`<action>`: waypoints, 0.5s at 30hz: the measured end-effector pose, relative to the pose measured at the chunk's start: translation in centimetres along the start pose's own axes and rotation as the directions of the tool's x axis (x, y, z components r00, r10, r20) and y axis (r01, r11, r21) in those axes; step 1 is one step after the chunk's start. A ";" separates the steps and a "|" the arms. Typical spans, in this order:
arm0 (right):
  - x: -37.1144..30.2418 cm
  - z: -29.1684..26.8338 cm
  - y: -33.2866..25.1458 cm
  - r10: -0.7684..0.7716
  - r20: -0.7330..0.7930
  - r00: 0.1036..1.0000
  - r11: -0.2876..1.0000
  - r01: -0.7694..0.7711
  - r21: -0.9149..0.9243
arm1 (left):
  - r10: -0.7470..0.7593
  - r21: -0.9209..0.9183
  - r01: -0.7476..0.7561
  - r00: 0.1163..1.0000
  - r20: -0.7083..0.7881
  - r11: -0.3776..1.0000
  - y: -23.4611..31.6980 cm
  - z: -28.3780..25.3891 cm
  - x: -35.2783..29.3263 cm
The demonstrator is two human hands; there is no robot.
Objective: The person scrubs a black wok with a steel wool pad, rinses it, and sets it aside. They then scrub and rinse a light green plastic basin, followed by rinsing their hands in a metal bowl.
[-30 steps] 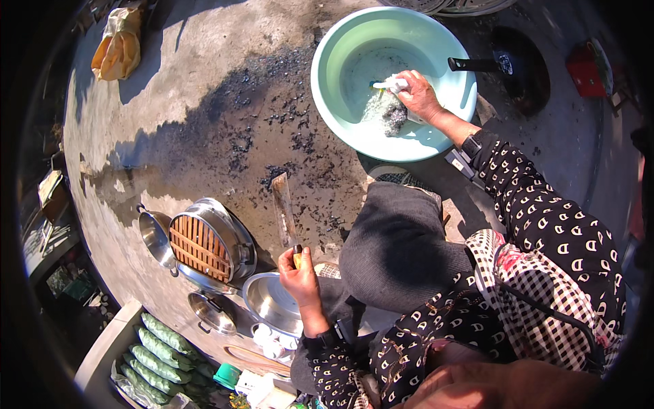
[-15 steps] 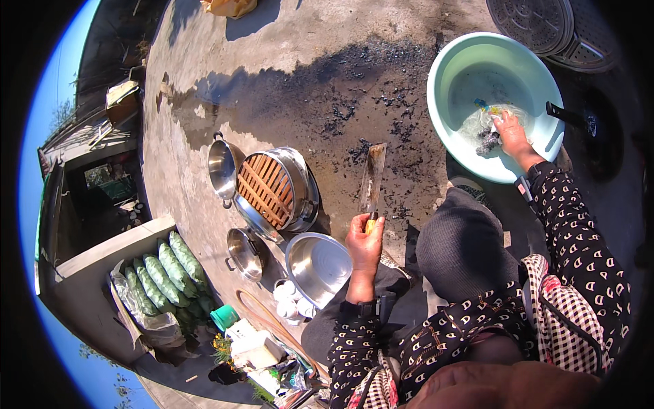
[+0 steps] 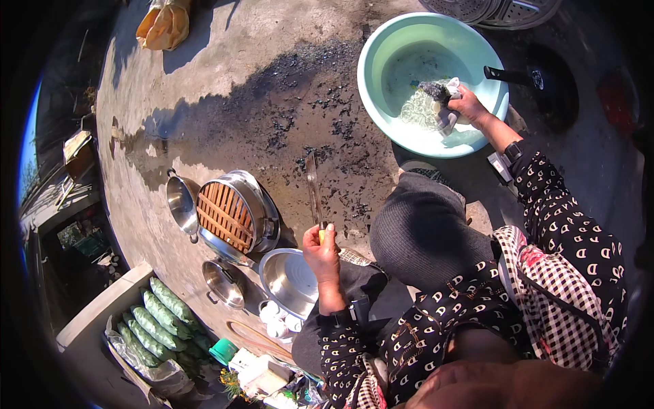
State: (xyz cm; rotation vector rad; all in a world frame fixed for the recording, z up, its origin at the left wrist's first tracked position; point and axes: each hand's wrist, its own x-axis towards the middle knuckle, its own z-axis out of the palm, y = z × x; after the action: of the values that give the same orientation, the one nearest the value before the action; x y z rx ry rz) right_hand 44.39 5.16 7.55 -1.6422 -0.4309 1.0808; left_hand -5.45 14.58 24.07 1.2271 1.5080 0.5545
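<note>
My left hand [image 3: 321, 258] is closed around the yellowish handle of a kitchen knife [image 3: 313, 187]. Its broad, stained blade points away from me over the wet concrete, seen nearly edge-on. Over a large pale green basin [image 3: 368, 92], my right hand [image 3: 470, 107] grips a dark, frizzy scouring pad [image 3: 434, 91] bunched with something whitish, perhaps cloth or plastic. Shallow water with dark specks lies in the basin, glinting below the hand. The fingertips of my right hand are partly hidden by the bundle.
A black frying pan [image 3: 553, 88] stands right of the basin, its handle reaching the rim. Steamer racks [image 3: 521, 10] lie beyond. To the left are a pot with a slatted wooden rack [image 3: 225, 217], metal pans and a metal basin [image 3: 289, 276]. Black debris [image 3: 340, 129] litters the wet concrete.
My right hand has gone from lying spread on the wet bundle to gripping and lifting it. The knife's blade has turned more edge-on. The whole view has shifted, moving things leftward.
</note>
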 end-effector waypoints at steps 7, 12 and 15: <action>-2.7 1.1 -2.6 0.028 0.110 0.994 0.921 -0.068 0.384 | 0.005 -0.011 -0.005 1.000 0.003 1.000 0.5 0.5 -0.6; -2.8 -0.2 -2.4 0.071 0.032 0.997 0.949 -0.078 0.306 | 0.000 -0.011 0.000 1.000 0.008 1.000 0.2 0.1 -0.5; -1.9 -0.9 -1.6 0.106 -0.060 0.993 0.959 -0.086 0.269 | 0.000 -0.024 0.001 1.000 0.008 1.000 0.2 0.1 -0.4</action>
State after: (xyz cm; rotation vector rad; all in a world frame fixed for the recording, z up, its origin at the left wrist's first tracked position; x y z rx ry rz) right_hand 44.51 3.81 9.88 -1.4697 -0.1498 1.0948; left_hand -5.31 14.26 24.40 1.2094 1.4913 0.5650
